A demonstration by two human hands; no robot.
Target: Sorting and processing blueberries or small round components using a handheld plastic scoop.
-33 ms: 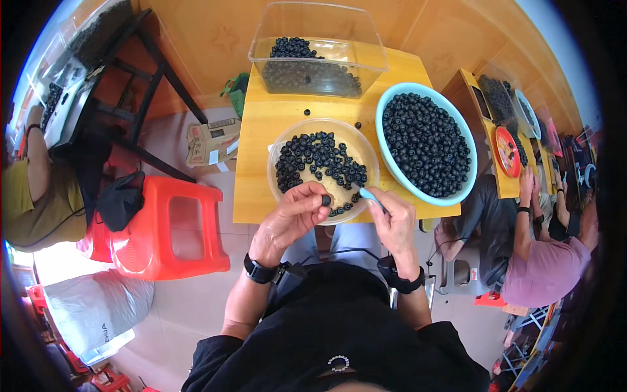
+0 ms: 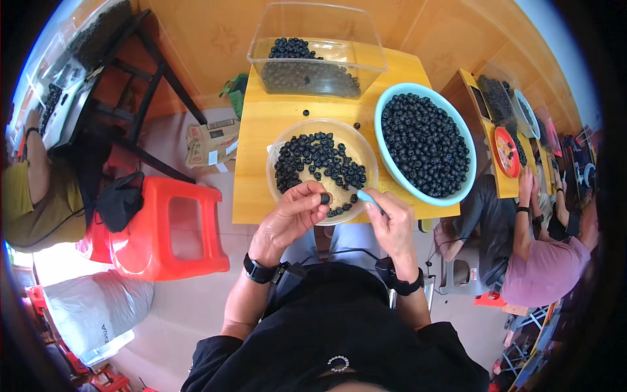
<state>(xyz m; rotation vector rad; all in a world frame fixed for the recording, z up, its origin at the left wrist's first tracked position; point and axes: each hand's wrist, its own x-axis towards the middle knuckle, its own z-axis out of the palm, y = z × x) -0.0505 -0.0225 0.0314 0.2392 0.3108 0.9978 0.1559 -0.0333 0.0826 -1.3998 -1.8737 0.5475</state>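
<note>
Your left hand (image 2: 290, 219) pinches one dark round bead (image 2: 324, 198) between thumb and fingertips, held over the near rim of the clear shallow bowl (image 2: 282, 140) of dark beads. Your right hand (image 2: 394, 225) has its fingers curled shut around a light-blue tool (image 2: 368, 198), its tip pointing toward the bead. Just right sits a pale-blue basin (image 2: 385, 163) heaped with beads, on the yellow table (image 2: 258, 144).

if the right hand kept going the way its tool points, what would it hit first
Probably the dark beads in the clear round bowl. The right hand aims its light blue tool up-left over the bowl's near rim, toward the bead in the left hand; depth is unclear.
</note>
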